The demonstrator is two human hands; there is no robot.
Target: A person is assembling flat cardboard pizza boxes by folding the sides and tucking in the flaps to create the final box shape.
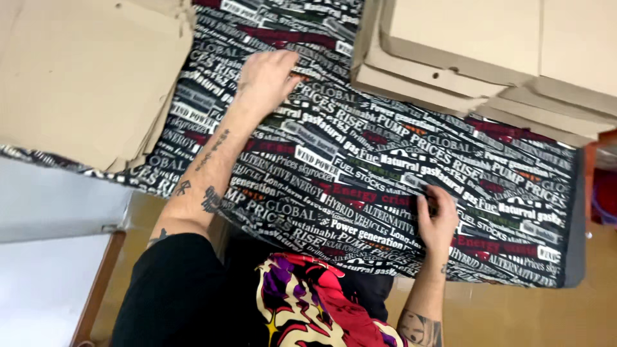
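Pressing flat on the printed cloth (360,173) over the table: left hand (267,80) spread open, palm down, near the far edge between two cardboard stacks (83,83) (488,58). Right hand (437,222) pinched on the cloth near the front edge. Smoothing step, seemingly; next calls for drawing the cloth taut without wrinkling it.

Flattened sheets of brown cardboard (83,77) lie in a loose heap at the upper left, their edges overhanging a pale grey surface (58,205). At the upper right, a stack of folded cardboard boxes (488,58) sits layered, flaps showing. Tan floor (514,315) runs along the bottom, and a red object (604,193), partly cut off, shows at the right edge.
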